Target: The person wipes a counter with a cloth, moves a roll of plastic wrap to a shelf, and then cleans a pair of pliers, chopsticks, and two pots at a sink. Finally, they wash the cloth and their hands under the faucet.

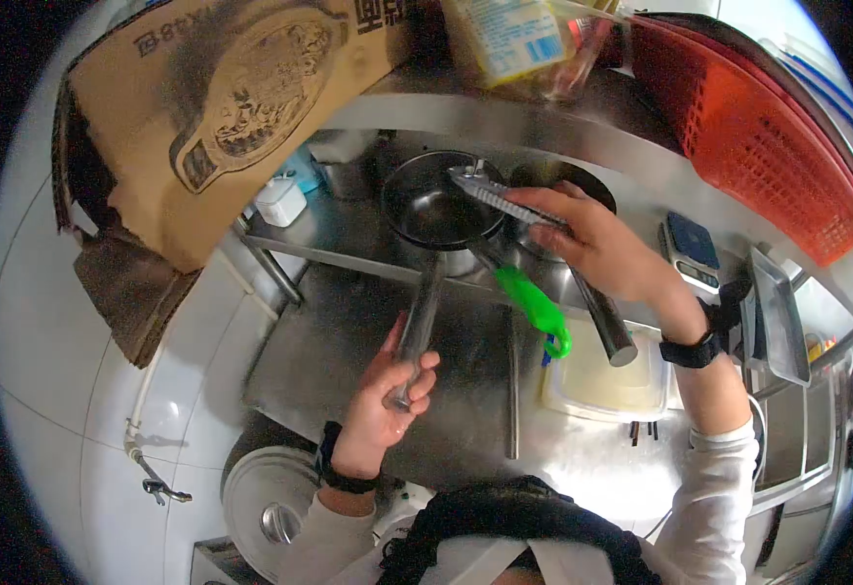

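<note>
Apparently mid-handling: left fingers (428,361) clasp handle (421,312); right fingers (541,202) grip tool (490,195), pan (429,213) beyond. Next move likely wants steadiness.

Shows a round dark pan (436,207), open side up, held by its long metal handle (428,304) angled down-left. Shows a ridged grey tool (504,203), held aslant, tip above the pan, contact unclear.
</note>
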Tool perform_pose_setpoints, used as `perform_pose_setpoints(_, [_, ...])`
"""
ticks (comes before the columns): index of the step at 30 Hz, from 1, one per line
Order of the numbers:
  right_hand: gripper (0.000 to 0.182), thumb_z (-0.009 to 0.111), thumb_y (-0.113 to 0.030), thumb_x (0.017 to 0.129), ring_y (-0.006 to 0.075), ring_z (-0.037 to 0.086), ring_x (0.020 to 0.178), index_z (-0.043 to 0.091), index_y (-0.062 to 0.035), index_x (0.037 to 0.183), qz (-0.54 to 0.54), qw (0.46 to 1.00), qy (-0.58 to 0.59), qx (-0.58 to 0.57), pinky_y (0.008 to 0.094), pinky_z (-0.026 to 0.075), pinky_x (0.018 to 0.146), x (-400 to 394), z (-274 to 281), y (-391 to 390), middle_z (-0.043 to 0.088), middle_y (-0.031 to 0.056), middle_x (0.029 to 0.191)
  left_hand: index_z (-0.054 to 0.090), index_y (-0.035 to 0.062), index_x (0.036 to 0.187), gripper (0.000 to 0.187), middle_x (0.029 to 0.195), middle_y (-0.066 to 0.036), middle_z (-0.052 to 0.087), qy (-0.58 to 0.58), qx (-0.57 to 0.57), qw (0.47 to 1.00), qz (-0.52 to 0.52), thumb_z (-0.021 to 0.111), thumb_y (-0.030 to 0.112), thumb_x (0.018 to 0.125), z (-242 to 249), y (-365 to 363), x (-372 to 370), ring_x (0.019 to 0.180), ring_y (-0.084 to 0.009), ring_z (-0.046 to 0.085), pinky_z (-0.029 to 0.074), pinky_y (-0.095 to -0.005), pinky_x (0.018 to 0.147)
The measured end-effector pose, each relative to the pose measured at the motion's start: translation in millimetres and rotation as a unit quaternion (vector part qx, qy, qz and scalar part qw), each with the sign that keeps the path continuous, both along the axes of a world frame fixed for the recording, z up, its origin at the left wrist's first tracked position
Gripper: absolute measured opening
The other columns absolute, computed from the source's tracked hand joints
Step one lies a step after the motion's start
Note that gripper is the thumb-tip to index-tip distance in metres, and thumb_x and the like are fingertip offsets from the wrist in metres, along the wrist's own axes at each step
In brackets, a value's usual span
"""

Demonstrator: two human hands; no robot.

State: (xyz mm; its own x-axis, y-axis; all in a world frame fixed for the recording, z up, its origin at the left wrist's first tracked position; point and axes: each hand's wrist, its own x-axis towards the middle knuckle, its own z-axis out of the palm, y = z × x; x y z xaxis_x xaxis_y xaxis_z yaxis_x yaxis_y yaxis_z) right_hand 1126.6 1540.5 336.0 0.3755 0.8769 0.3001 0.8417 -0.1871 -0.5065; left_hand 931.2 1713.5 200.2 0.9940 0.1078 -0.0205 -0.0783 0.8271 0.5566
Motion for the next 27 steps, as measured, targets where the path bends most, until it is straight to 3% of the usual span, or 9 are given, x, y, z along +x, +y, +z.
perform_pose_setpoints(2, [0.036, 0.049, -0.009, 0.08, 0.0367, 0.05, 0.083, 0.045, -0.009, 0.116, -0.02, 0.997, -0.067, 0.015, 0.04, 0.041, 0.075, -24.8, 1.0, -3.2, 0.049, 0.0188, 0.096, 0.02, 0.0211, 0.133, 0.064, 0.092, -0.008, 0.047, -0.015, -0.005, 1.0, -0.01, 0.047, 0.007, 0.077, -7.8, -0.6, -13.9, 0.061, -0.0096, 0.043, 0.036, -0.018, 0.046])
perform_pose_setpoints(7, [0.041, 0.052, -0.008, 0.077, 0.0341, 0.049, 0.078, 0.047, -0.0138, 0.117, -0.022, 0.999, -0.013, -0.03, 0.04, 0.041, 0.07, -93.6, -3.3, -41.7, 0.044, 0.0173, 0.085, 0.026, 0.0136, 0.129, 0.059, 0.094, -0.007, 0.045, 0.046, -0.054, 0.997, -0.026, 0.05, 0.009, 0.075, -32.9, -7.5, -52.0, 0.059, -0.0088, 0.041, 0.037, -0.0176, 0.045])
perform_pose_setpoints(8, [0.043, 0.053, -0.008, 0.076, 0.0326, 0.048, 0.078, 0.047, -0.0148, 0.118, 0.027, 0.999, 0.004, -0.017, 0.0383, 0.04, 0.068, -101.8, -13.1, -55.5, 0.043, 0.0161, 0.082, 0.035, -0.0033, 0.096, 0.028, 0.077, -0.003, 0.038, 0.077, -0.058, 0.995, -0.013, 0.05, 0.008, 0.075, -20.7, -11.6, -55.3, 0.052, -0.0076, 0.039, 0.038, -0.0191, 0.04])
perform_pose_setpoints(11, [0.042, 0.056, -0.008, 0.074, 0.0269, 0.044, 0.076, 0.051, -0.0135, 0.116, 0.102, 0.987, 0.119, -0.022, 0.0319, 0.039, 0.067, -118.6, -42.4, -103.5, 0.044, 0.0127, 0.085, 0.034, -0.0011, 0.094, 0.024, 0.076, -0.004, 0.038, 0.085, -0.097, 0.991, -0.031, 0.048, 0.006, 0.075, -36.5, -8.7, -70.6, 0.05, -0.0085, 0.039, 0.038, -0.0206, 0.039])
perform_pose_setpoints(13, [0.04, 0.058, -0.011, 0.075, 0.0225, 0.042, 0.079, 0.053, -0.0079, 0.115, 0.136, 0.965, 0.222, 0.015, 0.0303, 0.038, 0.072, -121.6, -68.1, -139.4, 0.05, 0.0108, 0.09, 0.032, -0.0052, 0.116, 0.046, 0.09, -0.008, 0.039, 0.024, -0.015, 0.999, -0.038, 0.05, 0.006, 0.075, -48.5, -6.4, -79.8, 0.057, -0.0052, 0.041, 0.039, -0.0159, 0.041])
perform_pose_setpoints(14, [0.031, 0.064, -0.015, 0.072, 0.0261, 0.044, 0.081, 0.061, 0.0005, 0.099, 0.11, 0.939, 0.316, 0.08, 0.0323, 0.037, 0.071, -128.1, -78.7, -156.8, 0.051, 0.0173, 0.089, 0.032, -0.0052, 0.116, 0.046, 0.09, -0.008, 0.039, 0.029, -0.019, 0.998, -0.054, 0.05, 0.006, 0.075, -50.1, -8.8, -79.6, 0.057, -0.0052, 0.041, 0.039, -0.0159, 0.041])
perform_pose_setpoints(17, [0.031, 0.071, -0.019, 0.065, 0.0269, 0.047, 0.079, 0.065, 0.0001, 0.087, 0.042, 0.898, 0.411, 0.154, 0.0326, 0.036, 0.069, -140.8, -112.4, -217.9, 0.053, 0.018, 0.085, 0.03, -0.0098, 0.114, 0.041, 0.091, -0.013, 0.035, -0.011, -0.097, 0.995, -0.012, 0.045, 0.001, 0.077, -46.9, -18.7, -78.6, 0.058, -0.0082, 0.043, 0.047, -0.0207, 0.044])
perform_pose_setpoints(23, [0.035, 0.053, -0.002, 0.079, 0.0174, 0.048, 0.09, 0.049, -0.0008, 0.114, -0.164, 0.892, 0.42, 0.031, 0.0265, 0.038, 0.081, -129.3, -180.8, -309.0, 0.051, 0.0071, 0.097, 0.03, -0.0117, 0.109, 0.032, 0.092, -0.013, 0.033, -0.054, -0.126, 0.99, -0.043, 0.04, 0.0, 0.081, -38.4, -26.0, -57.5, 0.063, -0.0116, 0.043, 0.048, -0.0256, 0.05])
perform_pose_setpoints(27, [0.036, 0.054, -0.004, 0.079, 0.0173, 0.048, 0.083, 0.05, -0.006, 0.115, -0.305, 0.868, 0.373, 0.119, 0.0265, 0.039, 0.077, -96.0, -229.0, -313.0, 0.05, 0.0072, 0.092, 0.032, -0.0086, 0.097, 0.019, 0.091, -0.011, 0.033, -0.036, -0.143, 0.988, -0.037, 0.039, 0.0, 0.082, -30.0, -35.5, -40.0, 0.061, -0.0112, 0.041, 0.043, -0.0233, 0.049])
